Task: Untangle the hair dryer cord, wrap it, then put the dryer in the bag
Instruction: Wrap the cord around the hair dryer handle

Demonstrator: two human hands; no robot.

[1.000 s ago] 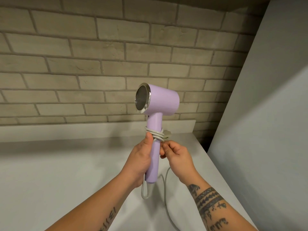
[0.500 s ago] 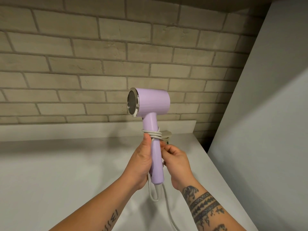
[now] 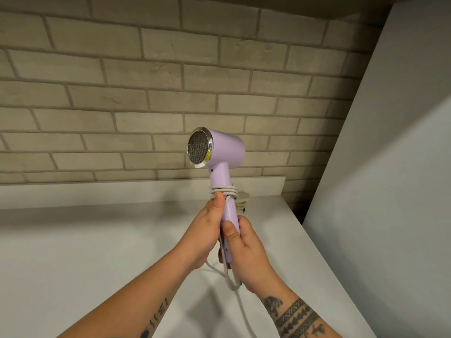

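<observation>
A person holds a lilac hair dryer (image 3: 220,152) upright in both hands above a pale grey counter (image 3: 97,240), in front of a beige brick wall (image 3: 146,93). The dryer's mesh-covered, chrome-ringed end faces left and slightly toward the camera, while its handle points down into the hands. The left hand (image 3: 206,228) grips the handle from the left, fingers curled around it, with the thumb pressing up against several turns of white cord (image 3: 223,190) wound round the upper handle. The right hand (image 3: 246,250) closes around the lower handle from the right, thumb laid along the handle's front and the fingers folded behind, out of sight. Below the hands, a loose loop of cord hangs from the base of the handle, and one strand trails down toward the bottom edge of the view. A beige plug (image 3: 242,200) juts out just right of the wound turns, behind the handle. A plain grey panel (image 3: 378,191) rises at the right side of the counter. Both forearms carry dark tattoos.
</observation>
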